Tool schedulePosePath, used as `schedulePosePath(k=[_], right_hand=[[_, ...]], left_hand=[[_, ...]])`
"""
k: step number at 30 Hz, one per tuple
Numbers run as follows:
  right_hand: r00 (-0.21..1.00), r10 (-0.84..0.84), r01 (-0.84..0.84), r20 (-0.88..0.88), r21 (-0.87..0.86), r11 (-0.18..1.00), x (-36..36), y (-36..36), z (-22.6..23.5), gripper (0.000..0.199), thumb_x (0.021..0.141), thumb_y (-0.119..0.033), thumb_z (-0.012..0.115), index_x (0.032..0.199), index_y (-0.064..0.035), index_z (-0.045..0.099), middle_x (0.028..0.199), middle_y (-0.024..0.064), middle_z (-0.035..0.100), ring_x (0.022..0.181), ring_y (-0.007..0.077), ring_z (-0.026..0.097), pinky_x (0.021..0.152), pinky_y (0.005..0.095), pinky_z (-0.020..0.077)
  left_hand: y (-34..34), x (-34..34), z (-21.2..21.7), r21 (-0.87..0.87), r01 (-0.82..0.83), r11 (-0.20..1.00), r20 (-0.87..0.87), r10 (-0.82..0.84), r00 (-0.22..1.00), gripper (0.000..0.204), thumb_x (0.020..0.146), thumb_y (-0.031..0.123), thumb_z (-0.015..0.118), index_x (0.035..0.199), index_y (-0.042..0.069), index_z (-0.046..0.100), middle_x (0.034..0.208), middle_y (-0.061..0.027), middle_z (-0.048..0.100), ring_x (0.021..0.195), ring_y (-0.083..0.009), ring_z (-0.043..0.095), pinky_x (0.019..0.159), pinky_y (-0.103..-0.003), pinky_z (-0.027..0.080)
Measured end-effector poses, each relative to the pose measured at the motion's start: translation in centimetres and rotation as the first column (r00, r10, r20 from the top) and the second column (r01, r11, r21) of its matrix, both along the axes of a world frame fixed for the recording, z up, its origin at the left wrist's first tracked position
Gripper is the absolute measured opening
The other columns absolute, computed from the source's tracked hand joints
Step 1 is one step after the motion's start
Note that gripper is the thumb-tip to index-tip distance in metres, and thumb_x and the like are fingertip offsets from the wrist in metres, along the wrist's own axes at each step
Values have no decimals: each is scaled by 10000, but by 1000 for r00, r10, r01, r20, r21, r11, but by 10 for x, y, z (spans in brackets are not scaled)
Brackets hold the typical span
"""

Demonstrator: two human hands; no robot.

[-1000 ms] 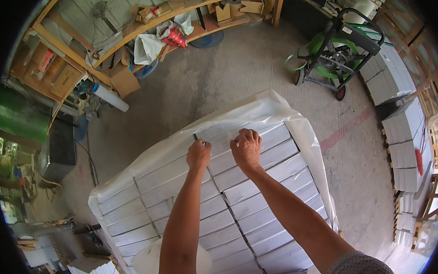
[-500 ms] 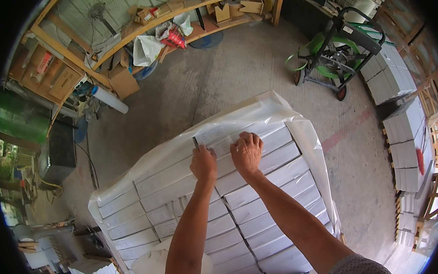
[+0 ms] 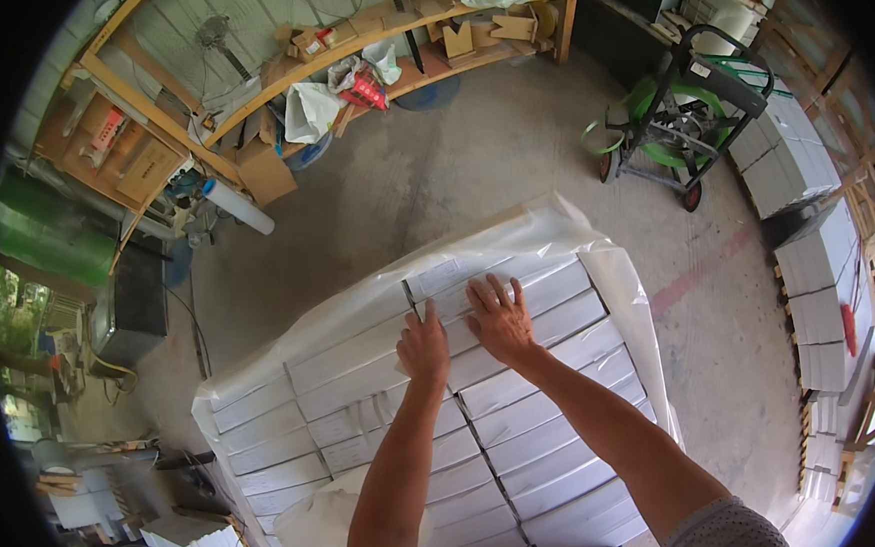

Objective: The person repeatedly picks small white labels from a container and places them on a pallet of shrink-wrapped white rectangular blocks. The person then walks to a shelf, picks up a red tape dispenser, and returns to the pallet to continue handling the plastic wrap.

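A broad stack of white boxes (image 3: pixel 537 393) lies below me in rows, with dark gaps between some of them. Near its far edge my right hand (image 3: pixel 501 317) rests flat on a box top, fingers spread, nothing in its grip. Just to the left, my left hand (image 3: pixel 424 347) touches the same row, with a finger or two pointing forward and the others curled. A pale sliver shows beside its palm; what it is stays hidden. A paper label (image 3: pixel 436 277) lies on the box ahead of the hands. Clear plastic film (image 3: pixel 540 224) drapes round the stack's edges.
A black wheeled cart with a green reel (image 3: pixel 683 108) stands on the concrete floor at the far right. More white stacks (image 3: pixel 810 296) line the right side. A wooden shelf (image 3: pixel 344 51) with bags and cardboard runs along the back. A white roll (image 3: pixel 238 206) leans at left.
My right hand has flattened, its fingers stretching out on the box. My left hand's fingers have straightened somewhat. The whole view has shifted slightly, so the stack appears a little lower and further right.
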State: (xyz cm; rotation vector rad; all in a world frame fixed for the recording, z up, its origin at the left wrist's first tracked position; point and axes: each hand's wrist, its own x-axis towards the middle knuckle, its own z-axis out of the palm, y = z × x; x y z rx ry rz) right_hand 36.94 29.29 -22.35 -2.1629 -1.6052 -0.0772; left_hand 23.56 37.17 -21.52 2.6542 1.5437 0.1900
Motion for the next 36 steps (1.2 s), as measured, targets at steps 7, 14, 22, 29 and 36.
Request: schedulePosePath(k=[7, 14, 22, 29, 36], right_hand=[[994, -104, 106, -43, 49, 993, -15, -54, 31, 387, 828, -212, 670, 1161, -25, 609, 1195, 100, 599, 1229, 315, 487, 1035, 518, 352], [436, -80, 70, -896, -55, 996, -78, -183, 103, 273, 826, -168, 722, 1079, -71, 689, 943, 94, 691, 861, 198, 658, 739, 302, 522], [428, 20, -149, -904, -49, 988, -141, -281, 173, 256, 768, -152, 756, 959, -12, 660, 867, 78, 645, 765, 166, 610, 742, 306, 488], [318, -79, -183, -945, -143, 973, -174, -334, 160, 194, 865, -153, 688, 942, 22, 660, 827, 98, 641, 717, 157, 638, 677, 301, 524], [242, -127, -204, -962, -178, 963, -195, -358, 204, 229, 889, -152, 680, 913, 70, 628, 839, 112, 658, 625, 136, 635, 600, 280, 516]], left_hand=[[-34, -16, 12, -429, -93, 899, 213, 200, 956, 308, 956, 287, 490, 1161, 75, 580, 927, -176, 654, 829, -322, 668, 709, -441, 519], [-162, -80, 88, -896, 422, -142, 155, 789, 594, 473, 1017, 441, 381, 1225, 36, 509, 778, -129, 638, 588, -213, 590, 512, -341, 452], [-263, -151, 146, -762, 604, -235, 136, 853, 504, 528, 1028, 468, 293, 1220, 29, 515, 858, -135, 638, 652, -278, 627, 572, -373, 496], [-315, -190, 172, -729, 646, -228, 241, 797, 554, 735, 992, 568, 145, 1284, -17, 480, 768, -184, 643, 652, -275, 626, 632, -359, 508], [-350, -211, 176, -721, 659, -214, 243, 813, 530, 724, 1002, 548, 132, 1302, -20, 465, 779, -182, 647, 660, -261, 632, 636, -351, 518]])
